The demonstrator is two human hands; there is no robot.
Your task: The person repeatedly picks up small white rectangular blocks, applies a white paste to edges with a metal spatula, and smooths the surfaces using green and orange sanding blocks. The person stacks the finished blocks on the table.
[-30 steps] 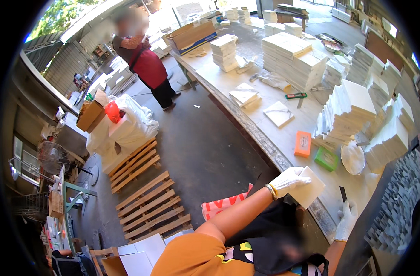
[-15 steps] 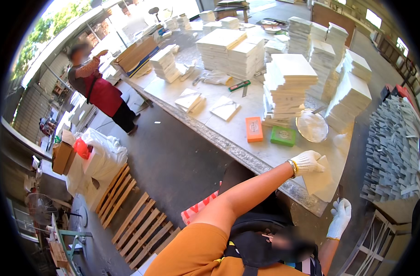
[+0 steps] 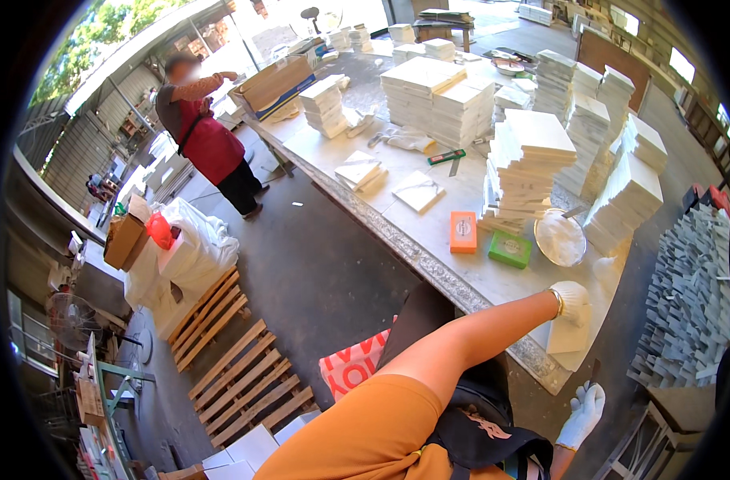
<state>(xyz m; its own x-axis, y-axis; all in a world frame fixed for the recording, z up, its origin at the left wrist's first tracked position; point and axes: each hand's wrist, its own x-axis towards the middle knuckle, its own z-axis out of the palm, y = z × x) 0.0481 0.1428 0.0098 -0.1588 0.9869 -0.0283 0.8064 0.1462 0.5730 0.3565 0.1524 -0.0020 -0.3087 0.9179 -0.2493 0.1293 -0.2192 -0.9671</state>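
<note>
My left hand (image 3: 573, 304), in a white knitted glove, bends over a pale tile (image 3: 568, 336) at the table's near right corner and grips it; the fingertips are partly hidden. My right hand (image 3: 583, 416), also gloved, is off the table's edge, its fingers closed around a thin, dark, blade-like tool (image 3: 596, 370). Just beyond my left hand is a round bowl (image 3: 560, 238) of white paste with a flat tool resting in it. Left of the bowl lie a green box (image 3: 510, 249) and an orange box (image 3: 463, 232).
Tall tile stacks (image 3: 529, 160) stand behind the boxes. A loose tile (image 3: 418, 192), a green-handled tool (image 3: 446, 157) and a glove (image 3: 409, 140) lie on the table (image 3: 365, 192). Wooden pallets (image 3: 241, 384) are on the floor at left. A person in a red apron (image 3: 211, 144) stands beyond. Grey pieces (image 3: 689, 296) are heaped at right.
The view has shifted, so the table sits lower and further right. My left hand now reaches further over the tile, its fingers less visible. My right hand still holds the thin tool.
</note>
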